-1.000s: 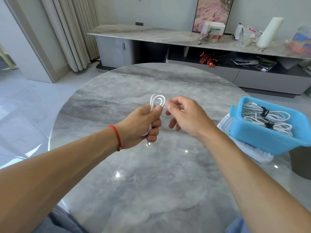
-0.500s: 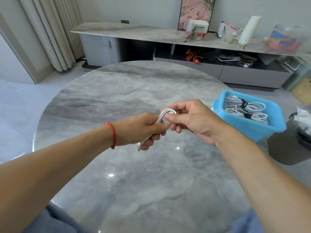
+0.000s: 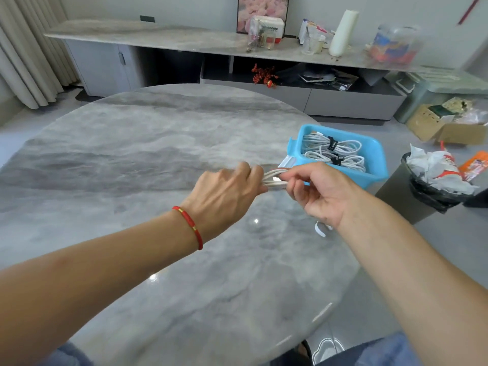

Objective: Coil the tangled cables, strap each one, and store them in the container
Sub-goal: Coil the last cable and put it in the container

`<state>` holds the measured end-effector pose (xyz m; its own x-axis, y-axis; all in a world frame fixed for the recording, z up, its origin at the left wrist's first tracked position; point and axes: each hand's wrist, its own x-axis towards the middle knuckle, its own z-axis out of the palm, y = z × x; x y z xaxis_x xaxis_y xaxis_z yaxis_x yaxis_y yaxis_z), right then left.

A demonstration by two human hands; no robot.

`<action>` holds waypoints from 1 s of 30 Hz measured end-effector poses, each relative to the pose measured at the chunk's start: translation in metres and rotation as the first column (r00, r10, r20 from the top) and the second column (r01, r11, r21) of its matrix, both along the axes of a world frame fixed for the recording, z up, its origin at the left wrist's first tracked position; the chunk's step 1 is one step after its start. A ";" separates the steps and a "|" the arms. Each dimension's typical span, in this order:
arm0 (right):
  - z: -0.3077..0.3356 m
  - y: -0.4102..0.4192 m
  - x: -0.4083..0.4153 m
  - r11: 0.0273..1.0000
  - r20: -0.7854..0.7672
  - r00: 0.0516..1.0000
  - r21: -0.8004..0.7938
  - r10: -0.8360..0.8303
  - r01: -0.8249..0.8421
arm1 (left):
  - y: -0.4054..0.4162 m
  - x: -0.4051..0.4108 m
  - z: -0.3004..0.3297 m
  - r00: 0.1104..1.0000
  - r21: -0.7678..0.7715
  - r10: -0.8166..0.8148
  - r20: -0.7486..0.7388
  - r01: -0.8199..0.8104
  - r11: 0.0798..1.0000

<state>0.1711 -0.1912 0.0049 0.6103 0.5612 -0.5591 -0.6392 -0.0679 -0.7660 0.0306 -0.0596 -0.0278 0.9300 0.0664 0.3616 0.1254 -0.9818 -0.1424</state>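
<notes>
The white cable point(image 3: 274, 177) stood up in a loop a moment ago – now it lies flat and sideways, pulled into a neat bundle between both hands. That looks ready for a strap. The left hand point(image 3: 227, 196) grips one end with curled fingers, and the right hand point(image 3: 317, 191) pinches the other end. The bundle sits above the round table point(image 3: 132, 154), just beside the blue container point(image 3: 375, 159) – two strapped cables already lie inside

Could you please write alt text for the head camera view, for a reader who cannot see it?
Both hands, left hand and right hand, hold a coiled white cable above a round marble table. A blue container with two strapped cables sits at right.
</notes>
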 end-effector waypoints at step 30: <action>-0.057 -0.050 0.007 0.886 0.864 0.225 -0.463 0.450 0.007 | -0.009 0.011 -0.043 0.906 -0.698 0.008 -0.423 -0.332 0.635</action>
